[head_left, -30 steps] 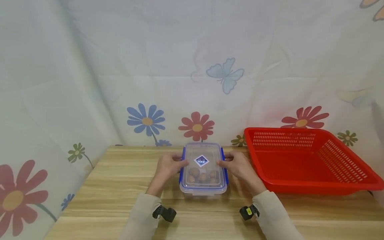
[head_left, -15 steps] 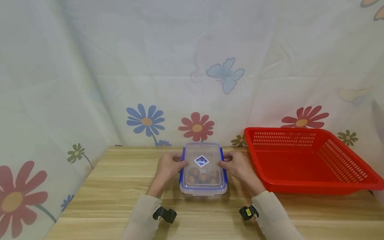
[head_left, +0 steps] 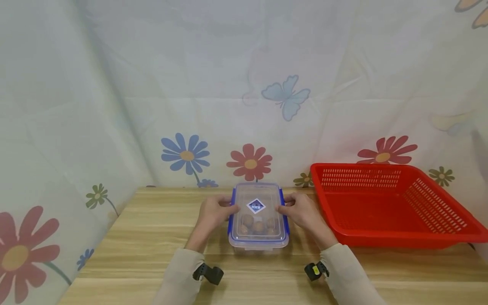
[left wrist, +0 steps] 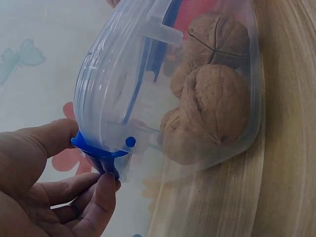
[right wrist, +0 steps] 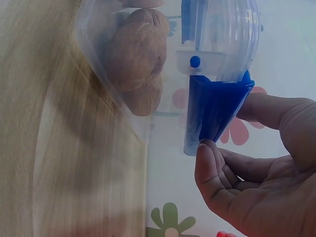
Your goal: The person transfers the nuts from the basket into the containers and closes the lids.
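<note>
A clear plastic food storage container (head_left: pixel 263 243) stands on the table, its lid (head_left: pixel 259 190) lying on top. Several walnuts (left wrist: pixel 217 98) show through the wall, gathered toward the near end. My left hand (head_left: pixel 214 215) holds the blue side latch (left wrist: pixel 98 153), thumb on the lid's edge and curled fingers at the flap's lower edge. On the opposite side, my right hand (head_left: pixel 303 212) grips the other blue latch (right wrist: pixel 215 106) the same way. That latch hangs angled out from the container wall in the right wrist view. A diamond-shaped label (head_left: pixel 256 206) marks the lid.
A large red plastic basket (head_left: pixel 366 237) with slotted walls stands on the right, close to my right forearm. The wood-grain table (head_left: pixel 152 237) ends at a flower-printed curtain (head_left: pixel 213 84) behind. Black wrist cameras are strapped at both sleeves.
</note>
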Demonstrator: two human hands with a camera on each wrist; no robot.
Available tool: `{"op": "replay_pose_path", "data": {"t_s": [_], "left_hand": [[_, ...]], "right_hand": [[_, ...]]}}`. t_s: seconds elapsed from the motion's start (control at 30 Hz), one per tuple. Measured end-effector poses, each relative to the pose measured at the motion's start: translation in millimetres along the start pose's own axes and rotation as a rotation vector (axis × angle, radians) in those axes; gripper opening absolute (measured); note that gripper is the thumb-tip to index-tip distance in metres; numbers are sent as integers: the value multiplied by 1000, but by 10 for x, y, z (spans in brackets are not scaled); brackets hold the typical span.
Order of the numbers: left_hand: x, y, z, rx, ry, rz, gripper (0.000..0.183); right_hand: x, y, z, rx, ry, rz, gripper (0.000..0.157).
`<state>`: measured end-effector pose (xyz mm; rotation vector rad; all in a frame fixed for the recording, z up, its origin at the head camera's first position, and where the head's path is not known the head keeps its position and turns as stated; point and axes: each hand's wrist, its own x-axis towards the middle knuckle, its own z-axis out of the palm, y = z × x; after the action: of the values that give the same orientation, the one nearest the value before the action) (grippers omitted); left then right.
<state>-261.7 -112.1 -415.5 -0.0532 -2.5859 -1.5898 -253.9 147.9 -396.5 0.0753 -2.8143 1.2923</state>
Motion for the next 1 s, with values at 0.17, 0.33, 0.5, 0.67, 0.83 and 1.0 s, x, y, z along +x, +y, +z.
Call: {"op": "replay_pose_path", "data": {"t_s": [0.17,0.33,0.5,0.67,0.83,1.0], "left_hand": [[11,8,15,-9,0,-2,34],[13,13,22,-19,0,-1,34],[10,14,22,-14,5,-9,34],[25,14,21,-16,7,-9,34],[38,-5,31,-10,12,5,36],[2,-22,-12,103,11,29,42]], "right_hand": [[10,6,3,1,2,7,42],[23,11,-2,-5,-2,17,43],[27,6,-14,-9,-16,22,44],[44,-3,-26,-17,-24,23,48],[50,9,-22,-17,-23,23,49],[7,-3,4,-80,104,-70,54]]}}
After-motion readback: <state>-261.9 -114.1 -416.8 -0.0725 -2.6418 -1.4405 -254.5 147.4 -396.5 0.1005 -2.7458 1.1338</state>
